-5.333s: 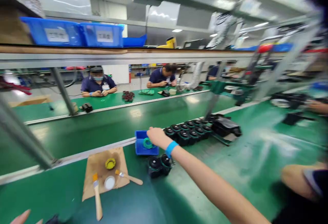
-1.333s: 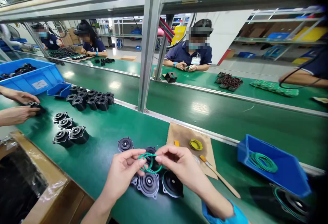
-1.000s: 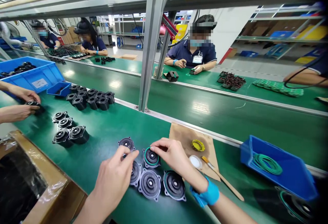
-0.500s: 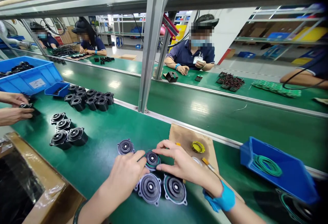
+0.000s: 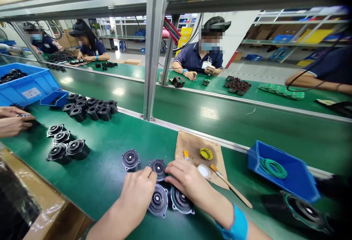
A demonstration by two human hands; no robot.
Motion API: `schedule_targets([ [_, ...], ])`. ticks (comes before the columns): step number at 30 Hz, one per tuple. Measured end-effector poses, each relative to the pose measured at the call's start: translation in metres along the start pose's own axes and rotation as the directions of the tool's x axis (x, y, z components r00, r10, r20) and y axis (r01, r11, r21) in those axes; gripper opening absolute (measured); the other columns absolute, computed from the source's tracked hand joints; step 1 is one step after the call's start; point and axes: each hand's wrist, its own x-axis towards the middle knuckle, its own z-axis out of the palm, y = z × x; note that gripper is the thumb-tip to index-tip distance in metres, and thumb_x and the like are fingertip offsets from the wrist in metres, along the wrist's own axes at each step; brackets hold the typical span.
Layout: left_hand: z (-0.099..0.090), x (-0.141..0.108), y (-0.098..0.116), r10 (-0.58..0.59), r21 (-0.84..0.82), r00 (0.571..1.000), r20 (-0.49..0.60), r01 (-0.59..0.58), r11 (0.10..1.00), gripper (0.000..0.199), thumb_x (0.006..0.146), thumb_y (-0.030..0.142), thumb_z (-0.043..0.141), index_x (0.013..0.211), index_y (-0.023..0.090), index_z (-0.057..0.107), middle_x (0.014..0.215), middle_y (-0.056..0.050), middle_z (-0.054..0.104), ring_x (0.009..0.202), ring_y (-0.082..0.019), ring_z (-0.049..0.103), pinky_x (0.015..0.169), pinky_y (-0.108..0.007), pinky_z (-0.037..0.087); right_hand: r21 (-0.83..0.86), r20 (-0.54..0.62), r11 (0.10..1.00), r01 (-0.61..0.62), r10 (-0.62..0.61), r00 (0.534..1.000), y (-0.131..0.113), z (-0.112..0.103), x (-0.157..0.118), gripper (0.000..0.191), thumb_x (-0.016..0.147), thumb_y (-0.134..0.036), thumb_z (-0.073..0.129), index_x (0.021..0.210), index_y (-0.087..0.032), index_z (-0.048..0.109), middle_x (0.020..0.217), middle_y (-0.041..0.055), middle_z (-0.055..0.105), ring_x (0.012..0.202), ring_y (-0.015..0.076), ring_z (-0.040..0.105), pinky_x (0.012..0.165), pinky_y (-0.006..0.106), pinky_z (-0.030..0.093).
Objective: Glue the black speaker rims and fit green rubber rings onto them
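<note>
A round black motor housing (image 5: 158, 167) with a ribbed top stands on the green bench between my hands. My left hand (image 5: 139, 190) has its fingers bent and pressed together at the near left rim of this housing. From the right, my right hand (image 5: 184, 176) curls its fingers against the opposite rim; its fingertips are partly hidden. A thin green ring shows only faintly there. Close around stand similar housings: one at the back left (image 5: 131, 159), one in front (image 5: 158, 200) and one under my right hand (image 5: 181, 200), with green along its edge.
Brown cardboard (image 5: 189, 143) carries a yellow cap (image 5: 206, 154), a white lid (image 5: 204, 171) and a brush (image 5: 231, 185). Green rings (image 5: 273, 168) lie in a blue bin (image 5: 291, 181). More housings (image 5: 78, 149) stand left, near a co-worker's hands (image 5: 13, 122). A metal post (image 5: 154, 49) rises behind.
On the middle housing, the green ring showed clearly earlier and is now mostly hidden. My right fingers have curled in closer. The whole view has shifted, with the scene moving left.
</note>
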Motion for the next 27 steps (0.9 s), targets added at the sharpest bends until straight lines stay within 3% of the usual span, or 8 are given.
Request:
schedule_targets([
  [5, 0.005, -0.002, 0.002, -0.007, 0.064, 1.0, -0.014, 0.008, 0.998, 0.02, 0.086, 0.006, 0.059, 0.084, 0.021, 0.071, 0.079, 0.001, 0.072, 0.063, -0.02, 0.073, 0.048, -0.023, 0.052, -0.129, 0.089, 0.989, 0.065, -0.054, 0.995, -0.007, -0.005, 0.007, 0.011, 0.091, -0.017, 0.062, 0.081, -0.014, 0.064, 0.08, 0.0037, 0.065, 0.075, 0.0168, 0.057, 0.067, 0.028, 0.044],
  [8, 0.017, -0.011, -0.012, 0.101, 0.101, 0.987, -0.124, -0.089, 0.991, 0.031, 0.088, 0.003, 0.051, 0.095, 0.024, 0.074, 0.09, -0.001, 0.076, 0.064, -0.019, 0.073, 0.052, -0.022, 0.055, -0.241, 0.179, 0.958, 0.156, -0.114, 0.977, -0.012, -0.01, 0.01, 0.015, 0.094, -0.018, 0.059, 0.08, -0.014, 0.064, 0.08, 0.0034, 0.065, 0.075, 0.0158, 0.055, 0.067, 0.029, 0.042],
  [12, 0.042, -0.018, -0.039, 0.273, 0.12, 0.937, -0.216, -0.252, 0.96, 0.043, 0.088, 0.005, 0.042, 0.108, 0.026, 0.073, 0.109, -0.004, 0.075, 0.077, -0.019, 0.075, 0.059, -0.02, 0.058, -0.316, 0.253, 0.926, 0.209, -0.13, 0.959, -0.02, -0.012, 0.011, 0.016, 0.092, -0.018, 0.06, 0.076, -0.014, 0.065, 0.076, 0.0026, 0.062, 0.075, 0.0171, 0.053, 0.067, 0.031, 0.04],
  [17, 0.045, -0.011, -0.044, 0.292, 0.08, 0.921, -0.26, -0.28, 0.957, 0.045, 0.087, 0.01, 0.04, 0.108, 0.029, 0.075, 0.108, -0.006, 0.076, 0.071, -0.021, 0.076, 0.052, -0.024, 0.057, -0.366, 0.234, 0.912, 0.185, -0.102, 0.967, -0.033, -0.009, 0.003, 0.018, 0.091, -0.016, 0.056, 0.075, -0.013, 0.065, 0.076, 0.0058, 0.06, 0.076, 0.0211, 0.053, 0.064, 0.033, 0.038],
  [20, 0.026, -0.008, -0.04, 0.21, -0.115, 0.94, -0.27, -0.248, 0.962, 0.037, 0.09, 0.019, 0.042, 0.1, 0.028, 0.077, 0.105, -0.005, 0.077, 0.072, -0.022, 0.076, 0.058, -0.025, 0.06, -0.285, 0.167, 0.957, 0.046, 0.002, 0.986, -0.037, -0.016, -0.007, 0.013, 0.092, -0.019, 0.057, 0.09, -0.015, 0.068, 0.09, 0.007, 0.066, 0.081, 0.0206, 0.056, 0.068, 0.033, 0.042],
  [22, 0.012, -0.009, -0.04, 0.068, -0.361, 0.961, -0.27, -0.167, 0.918, 0.032, 0.093, 0.027, 0.045, 0.103, 0.027, 0.075, 0.103, -0.005, 0.077, 0.081, -0.02, 0.075, 0.071, -0.025, 0.06, -0.111, 0.08, 0.987, -0.114, 0.123, 0.989, -0.035, -0.022, -0.011, 0.017, 0.093, -0.017, 0.054, 0.097, -0.017, 0.07, 0.1, 0.007, 0.068, 0.085, 0.0187, 0.059, 0.073, 0.031, 0.045],
  [25, -0.007, -0.021, -0.035, -0.239, -0.696, 0.945, -0.224, 0.017, 0.718, 0.03, 0.094, 0.038, 0.05, 0.108, 0.022, 0.071, 0.095, -0.006, 0.077, 0.084, -0.018, 0.073, 0.072, -0.022, 0.057, 0.263, -0.034, 0.925, -0.275, 0.294, 0.955, -0.039, -0.028, -0.011, 0.023, 0.096, -0.017, 0.049, 0.102, -0.018, 0.071, 0.101, 0.0064, 0.07, 0.091, 0.0168, 0.062, 0.081, 0.028, 0.046],
  [27, -0.013, -0.032, -0.023, -0.361, -0.851, 0.924, -0.129, 0.084, 0.519, 0.034, 0.094, 0.044, 0.051, 0.109, 0.019, 0.069, 0.088, -0.006, 0.076, 0.07, -0.015, 0.069, 0.06, -0.019, 0.054, 0.49, 0.001, 0.811, -0.32, 0.366, 0.931, -0.051, -0.026, -0.008, 0.015, 0.092, -0.024, 0.058, 0.101, -0.019, 0.069, 0.094, 0.0037, 0.07, 0.085, 0.0151, 0.062, 0.075, 0.025, 0.047],
])
